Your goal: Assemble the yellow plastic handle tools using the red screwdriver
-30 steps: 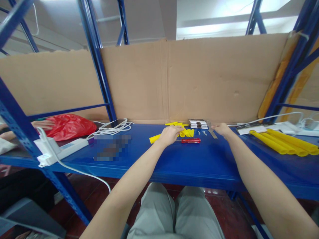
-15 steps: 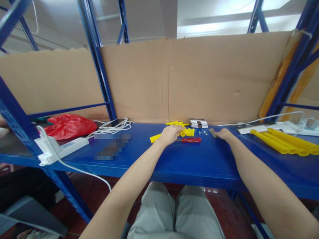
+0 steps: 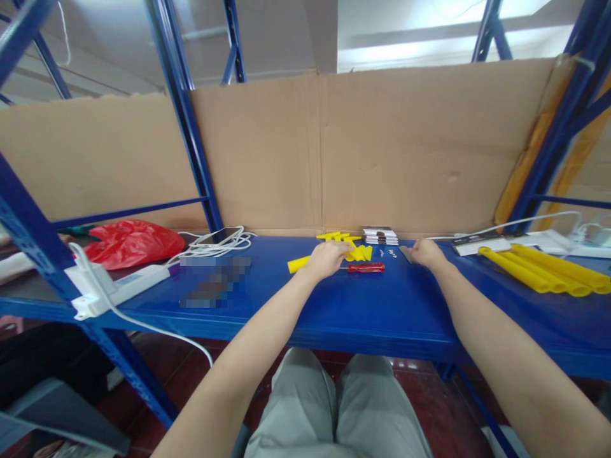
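My left hand [image 3: 327, 259] rests low over the blue shelf with its fingers curled. A yellow tube [image 3: 298, 264] pokes out to its left, running beneath the hand, and small cut yellow pieces [image 3: 360, 253] lie by its fingertips. What the fingers grip is hidden. Just below those pieces is a screwdriver with a red handle [image 3: 366, 268], its shaft pointing at the left hand. On the right, my right hand [image 3: 428, 254] pinches a small flat grey-brown piece [image 3: 407, 254] near the shelf surface. Tiny light bits [image 3: 391, 254] lie left of this piece.
A stack of small white-and-black packets [image 3: 380, 235] stands by the cardboard wall [image 3: 382, 152]. Long yellow tubes [image 3: 544, 272] lie at the right. Leftward are coiled white cable [image 3: 229, 240], a white power strip [image 3: 138, 283], a red plastic bag [image 3: 136, 243] and a blurred-out patch.
My right hand has shifted slightly left and turned, its fingers more closed around the flat piece. My left hand has hardly moved. At the far left edge, a pale blurred shape has moved.
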`<state>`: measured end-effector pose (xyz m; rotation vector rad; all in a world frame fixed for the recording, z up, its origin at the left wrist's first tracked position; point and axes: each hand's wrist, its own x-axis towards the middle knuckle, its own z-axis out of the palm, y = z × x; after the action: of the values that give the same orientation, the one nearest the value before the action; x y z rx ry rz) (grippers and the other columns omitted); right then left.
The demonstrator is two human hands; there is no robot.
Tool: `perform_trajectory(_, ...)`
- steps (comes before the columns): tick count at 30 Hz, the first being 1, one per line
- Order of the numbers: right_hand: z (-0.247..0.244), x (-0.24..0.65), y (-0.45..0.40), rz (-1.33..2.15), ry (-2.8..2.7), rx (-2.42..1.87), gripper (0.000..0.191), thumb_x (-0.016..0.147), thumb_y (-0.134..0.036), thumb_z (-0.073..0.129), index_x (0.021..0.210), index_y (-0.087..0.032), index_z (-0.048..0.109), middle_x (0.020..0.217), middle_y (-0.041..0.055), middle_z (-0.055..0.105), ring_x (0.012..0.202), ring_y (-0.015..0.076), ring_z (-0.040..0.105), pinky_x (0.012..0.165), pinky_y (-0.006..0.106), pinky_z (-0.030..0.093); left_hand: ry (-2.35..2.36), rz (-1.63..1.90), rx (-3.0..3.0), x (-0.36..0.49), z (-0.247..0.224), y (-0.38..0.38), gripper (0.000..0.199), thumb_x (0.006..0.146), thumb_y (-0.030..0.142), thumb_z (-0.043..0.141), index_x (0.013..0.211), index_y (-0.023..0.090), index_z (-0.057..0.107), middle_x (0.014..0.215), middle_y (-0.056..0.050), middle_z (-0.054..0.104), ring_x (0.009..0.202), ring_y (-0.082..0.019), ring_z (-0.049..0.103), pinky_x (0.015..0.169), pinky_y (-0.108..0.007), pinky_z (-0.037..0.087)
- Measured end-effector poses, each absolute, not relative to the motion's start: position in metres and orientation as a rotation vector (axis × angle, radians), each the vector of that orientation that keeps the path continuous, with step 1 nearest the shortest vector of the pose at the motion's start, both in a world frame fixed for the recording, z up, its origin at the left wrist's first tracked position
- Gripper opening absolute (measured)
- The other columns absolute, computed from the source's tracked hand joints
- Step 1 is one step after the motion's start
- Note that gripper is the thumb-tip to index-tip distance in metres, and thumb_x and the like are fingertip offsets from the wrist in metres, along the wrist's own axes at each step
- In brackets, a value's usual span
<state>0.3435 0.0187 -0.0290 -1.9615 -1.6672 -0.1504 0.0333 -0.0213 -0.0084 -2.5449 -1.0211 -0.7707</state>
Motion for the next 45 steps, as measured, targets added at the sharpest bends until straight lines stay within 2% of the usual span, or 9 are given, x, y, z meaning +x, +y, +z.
perform_trajectory(5, -0.008, 0.297, 0.008, -0.298, -1.823, -1.545, 0.017, 0.078, -0.017, 0.052, 0.091, -0.014, 0.063, 0.096, 0.0131, 0.066, 0.091, 0.0218, 0.062, 0.081, 0.033, 0.048, -1.044, -0.770, -2.518, 0.032, -0.011, -0.018, 0.023, 0.084, 0.015, 0.058, 0.104, 0.021, 0.068, 0.112, -0.003, 0.069, 0.106, -0.019, 0.063, 0.094, -0.033, 0.049)
perform_trajectory(10, -0.010, 0.250, -0.001, -0.311, -2.164, -1.209, 0.037, 0.078, -0.010, 0.048, 0.112, -0.014, 0.061, 0.114, 0.0146, 0.064, 0.108, 0.0236, 0.059, 0.092, 0.039, 0.047, -1.071, -0.761, -2.504, 0.032, -0.010, -0.020, 0.023, 0.084, 0.015, 0.057, 0.105, 0.020, 0.065, 0.113, -0.005, 0.068, 0.106, -0.021, 0.063, 0.093, -0.034, 0.048)
perform_trajectory(14, -0.015, 0.231, -0.010, -0.376, -2.299, -1.100, 0.053, 0.076, -0.003, 0.042, 0.125, -0.015, 0.056, 0.131, 0.0140, 0.056, 0.122, 0.0236, 0.052, 0.100, 0.043, 0.043, -1.070, -0.753, -2.513, 0.032, -0.009, -0.022, 0.024, 0.084, 0.015, 0.056, 0.107, 0.020, 0.063, 0.114, -0.006, 0.067, 0.106, -0.021, 0.063, 0.093, -0.034, 0.048)
perform_trajectory(20, -0.014, 0.223, -0.016, -0.376, -2.358, -1.077, 0.060, 0.075, 0.001, 0.037, 0.131, -0.014, 0.053, 0.136, 0.0131, 0.053, 0.123, 0.0215, 0.051, 0.103, 0.043, 0.041, -1.023, -0.771, -2.525, 0.033, -0.008, -0.023, 0.024, 0.085, 0.015, 0.055, 0.107, 0.020, 0.062, 0.115, -0.005, 0.067, 0.107, -0.020, 0.062, 0.093, -0.033, 0.048)
perform_trajectory(29, -0.010, 0.223, -0.015, -0.326, -2.366, -1.084, 0.063, 0.070, 0.005, 0.038, 0.128, -0.013, 0.057, 0.133, 0.0129, 0.055, 0.122, 0.0211, 0.053, 0.104, 0.040, 0.040, -0.947, -0.803, -2.536, 0.033, -0.010, -0.021, 0.027, 0.085, 0.015, 0.054, 0.109, 0.022, 0.065, 0.115, -0.004, 0.067, 0.108, -0.018, 0.062, 0.096, -0.033, 0.047)
perform_trajectory(35, -0.006, 0.226, -0.016, -0.341, -2.335, -1.104, 0.054, 0.073, 0.002, 0.041, 0.118, -0.018, 0.063, 0.124, 0.0104, 0.063, 0.114, 0.0217, 0.058, 0.100, 0.039, 0.042, -0.883, -0.805, -2.549, 0.034, -0.010, -0.020, 0.028, 0.087, 0.013, 0.051, 0.107, 0.022, 0.068, 0.115, -0.003, 0.068, 0.109, -0.017, 0.062, 0.099, -0.032, 0.046)
perform_trajectory(38, -0.003, 0.228, -0.016, -0.331, -2.228, -1.218, 0.038, 0.079, -0.005, 0.042, 0.105, -0.017, 0.067, 0.110, 0.0124, 0.069, 0.103, 0.0242, 0.063, 0.093, 0.040, 0.044, -0.891, -0.812, -2.549, 0.034, -0.010, -0.021, 0.027, 0.087, 0.015, 0.050, 0.107, 0.021, 0.068, 0.116, -0.004, 0.067, 0.109, -0.017, 0.062, 0.098, -0.032, 0.046)
perform_trajectory(41, 0.000, 0.232, -0.012, -0.223, -1.982, -1.348, 0.024, 0.085, -0.014, 0.042, 0.093, -0.015, 0.064, 0.095, 0.0136, 0.071, 0.089, 0.0231, 0.066, 0.082, 0.035, 0.047, -0.915, -0.819, -2.548, 0.033, -0.009, -0.020, 0.027, 0.087, 0.014, 0.052, 0.108, 0.020, 0.068, 0.117, -0.005, 0.067, 0.111, -0.017, 0.061, 0.099, -0.031, 0.045)
perform_trajectory(45, 0.001, 0.233, -0.002, 0.263, -1.607, -1.407, 0.016, 0.086, -0.012, 0.043, 0.089, -0.013, 0.059, 0.080, 0.0089, 0.069, 0.065, 0.0150, 0.064, 0.059, 0.023, 0.047, -0.948, -0.835, -2.542, 0.031, -0.007, -0.020, 0.027, 0.087, 0.014, 0.052, 0.108, 0.021, 0.067, 0.116, -0.003, 0.067, 0.111, -0.016, 0.061, 0.099, -0.030, 0.045)
